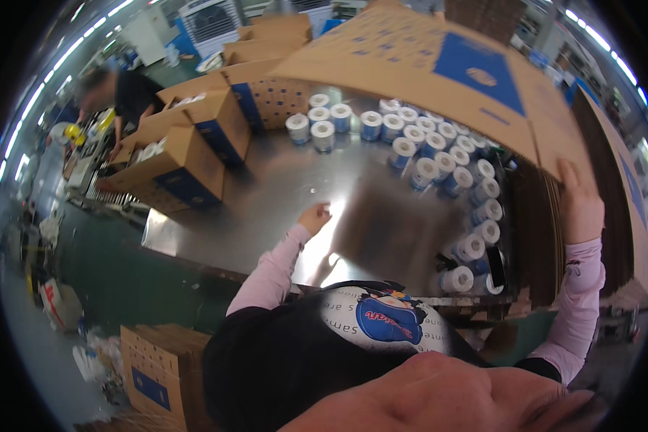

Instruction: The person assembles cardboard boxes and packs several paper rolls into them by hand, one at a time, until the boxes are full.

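Observation:
My right hand [580, 205] is closed on the near corner of a large flattened cardboard box [403, 50], brown with blue printed panels. The sheet stretches away to the far left, above the back of the metal table [281, 187]. Over the middle of that table hovers my left hand [315, 217], empty, its fingers loosely bent and apart. Many white-topped rolls with blue sides [425, 170] stand upright at the table's right, between my hands. Farther back is a smaller group of the same rolls [323, 135].
Stacked flat cartons [536, 223] line the table's right edge, with more cardboard [612, 173] beyond. Open boxes [187, 173] holding rolls stand on the left. A black phone-like object [496, 266] leans near the closest rolls. Another person [126, 97] works far left.

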Motion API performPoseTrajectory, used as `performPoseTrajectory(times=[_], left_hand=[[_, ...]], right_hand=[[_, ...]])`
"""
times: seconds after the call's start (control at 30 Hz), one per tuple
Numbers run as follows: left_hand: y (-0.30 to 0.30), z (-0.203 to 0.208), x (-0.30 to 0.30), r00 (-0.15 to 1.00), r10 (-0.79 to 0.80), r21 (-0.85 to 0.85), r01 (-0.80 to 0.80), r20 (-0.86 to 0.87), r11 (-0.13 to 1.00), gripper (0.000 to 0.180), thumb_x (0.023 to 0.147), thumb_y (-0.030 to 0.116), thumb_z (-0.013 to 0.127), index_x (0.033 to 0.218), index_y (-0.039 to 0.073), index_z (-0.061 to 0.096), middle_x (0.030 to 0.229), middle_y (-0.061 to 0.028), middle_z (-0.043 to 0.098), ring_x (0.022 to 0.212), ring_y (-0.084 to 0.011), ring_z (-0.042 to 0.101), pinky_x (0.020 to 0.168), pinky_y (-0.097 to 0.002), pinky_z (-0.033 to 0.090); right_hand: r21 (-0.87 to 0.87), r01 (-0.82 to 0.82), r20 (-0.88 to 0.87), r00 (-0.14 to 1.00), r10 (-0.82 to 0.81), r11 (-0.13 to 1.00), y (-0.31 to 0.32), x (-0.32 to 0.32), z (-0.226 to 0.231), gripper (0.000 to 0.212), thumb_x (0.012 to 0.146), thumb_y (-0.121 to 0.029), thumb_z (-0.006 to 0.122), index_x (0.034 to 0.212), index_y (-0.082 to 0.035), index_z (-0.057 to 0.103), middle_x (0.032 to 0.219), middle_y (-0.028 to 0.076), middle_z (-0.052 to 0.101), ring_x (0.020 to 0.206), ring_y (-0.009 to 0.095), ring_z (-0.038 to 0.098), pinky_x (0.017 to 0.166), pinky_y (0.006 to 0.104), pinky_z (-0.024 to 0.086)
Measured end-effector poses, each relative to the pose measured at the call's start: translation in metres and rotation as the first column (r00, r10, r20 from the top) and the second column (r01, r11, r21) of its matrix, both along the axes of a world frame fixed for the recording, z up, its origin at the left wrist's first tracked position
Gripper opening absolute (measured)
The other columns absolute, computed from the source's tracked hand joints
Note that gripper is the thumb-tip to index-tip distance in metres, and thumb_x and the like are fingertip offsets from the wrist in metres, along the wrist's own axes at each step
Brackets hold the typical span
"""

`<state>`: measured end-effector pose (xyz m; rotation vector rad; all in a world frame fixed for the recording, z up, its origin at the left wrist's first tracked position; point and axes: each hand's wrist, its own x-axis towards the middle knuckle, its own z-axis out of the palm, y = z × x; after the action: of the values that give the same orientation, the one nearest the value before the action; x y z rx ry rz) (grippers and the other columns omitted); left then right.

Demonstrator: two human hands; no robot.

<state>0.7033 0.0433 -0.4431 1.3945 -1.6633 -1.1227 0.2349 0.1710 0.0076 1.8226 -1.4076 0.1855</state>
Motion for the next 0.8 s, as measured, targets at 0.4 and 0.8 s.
performPoseTrajectory(times=[0.4, 0.8], left_hand=[[-0.004, 0.133, 0.036, 0.888, 0.456, -0.235, -0.455, -0.051, 0.859, 0.090, 0.086, 0.040, 0.064, 0.147, -0.003, 0.014, 0.147, -0.0291, 0.024, 0.139, -0.0379, 0.024, 0.113, -0.0396, 0.022], [0.025, 0.100, -0.046, 0.890, 0.434, -0.372, -0.360, 0.136, 0.855, 0.087, 0.080, 0.018, 0.067, 0.148, 0.003, 0.014, 0.147, -0.0310, 0.023, 0.135, -0.0435, 0.029, 0.111, -0.0441, 0.028]], right_hand=[[0.834, -0.528, 0.517, 0.849, 0.106, 0.161, -0.047, 0.146, -0.140, 0.037, 0.080, -0.025, 0.063, 0.106, 0.000, 0.059, 0.090, 0.025, 0.064, 0.087, 0.041, 0.062, 0.079, 0.0451, 0.049], [0.251, -0.801, 0.962, 0.268, -0.049, 0.543, -0.229, 0.328, -0.205, 0.040, 0.085, -0.027, 0.056, 0.115, -0.001, 0.060, 0.103, 0.021, 0.066, 0.094, 0.033, 0.063, 0.080, 0.0378, 0.049]])
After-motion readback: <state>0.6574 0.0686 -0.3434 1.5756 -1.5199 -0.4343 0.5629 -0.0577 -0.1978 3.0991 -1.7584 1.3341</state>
